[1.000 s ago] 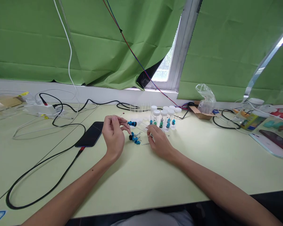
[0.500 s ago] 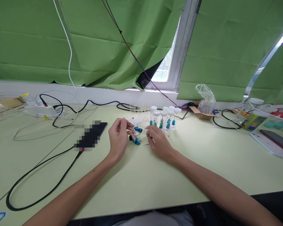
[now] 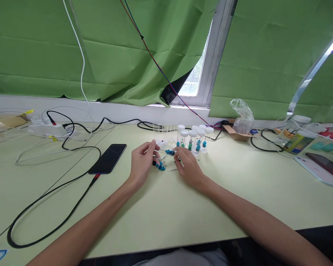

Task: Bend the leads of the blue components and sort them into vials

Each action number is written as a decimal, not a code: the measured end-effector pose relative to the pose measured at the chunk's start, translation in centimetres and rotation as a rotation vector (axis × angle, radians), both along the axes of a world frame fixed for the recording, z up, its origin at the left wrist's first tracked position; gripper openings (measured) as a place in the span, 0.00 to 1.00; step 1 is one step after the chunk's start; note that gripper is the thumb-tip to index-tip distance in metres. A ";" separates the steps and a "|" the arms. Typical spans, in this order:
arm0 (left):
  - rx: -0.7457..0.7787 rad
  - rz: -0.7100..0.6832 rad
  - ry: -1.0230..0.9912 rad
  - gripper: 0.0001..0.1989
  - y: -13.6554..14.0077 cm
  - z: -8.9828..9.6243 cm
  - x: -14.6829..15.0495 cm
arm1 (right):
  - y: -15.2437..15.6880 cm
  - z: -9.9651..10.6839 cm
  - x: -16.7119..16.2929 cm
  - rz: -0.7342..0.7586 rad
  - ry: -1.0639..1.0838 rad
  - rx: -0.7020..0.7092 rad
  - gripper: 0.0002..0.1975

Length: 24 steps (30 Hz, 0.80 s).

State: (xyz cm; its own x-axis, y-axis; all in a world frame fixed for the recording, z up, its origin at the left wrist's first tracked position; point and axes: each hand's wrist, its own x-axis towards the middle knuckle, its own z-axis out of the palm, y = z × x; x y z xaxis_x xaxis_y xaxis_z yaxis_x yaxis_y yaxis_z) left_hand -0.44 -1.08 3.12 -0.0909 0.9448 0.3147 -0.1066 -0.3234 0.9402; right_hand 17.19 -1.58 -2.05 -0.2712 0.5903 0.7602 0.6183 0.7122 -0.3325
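My left hand (image 3: pixel 142 160) is closed in a pinch on the thin wire leads of a small blue part (image 3: pixel 170 152), which hangs between the hands. Curled fingers close my right hand (image 3: pixel 189 167) at the far end of that part; what they pinch is too small and hidden to make out. Under the left fingertips, a little pile of blue parts with wires (image 3: pixel 160 167) lies on the table. Just behind my right hand stand several small clear jars with white lids (image 3: pixel 192 133), with blue and green parts on wires inside.
On the left, a black phone (image 3: pixel 108 159) is plugged into a looping black cable (image 3: pixel 9 231). Clear open containers (image 3: pixel 164 126) stand near the wall. At the right are a small cardboard box (image 3: pixel 236 133) with a plastic bag and a white tablet-like slab (image 3: pixel 316 170).
The blue part has shifted right, closer to my right fingers. My left hand has moved slightly right as well, while my right hand has stayed nearly in place.
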 end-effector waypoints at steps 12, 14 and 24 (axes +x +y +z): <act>-0.071 -0.048 0.086 0.12 0.2 -0.4 -0.3 | 0.2 -0.2 0.1 -0.044 0.032 -0.015 0.12; -0.083 -0.048 0.079 0.11 0.1 -0.3 -0.2 | 0.1 -0.2 0.0 -0.051 0.034 -0.017 0.11; -0.071 -0.031 0.108 0.09 -0.1 0.0 -0.1 | 0.0 -0.2 -0.1 -0.099 0.039 -0.016 0.06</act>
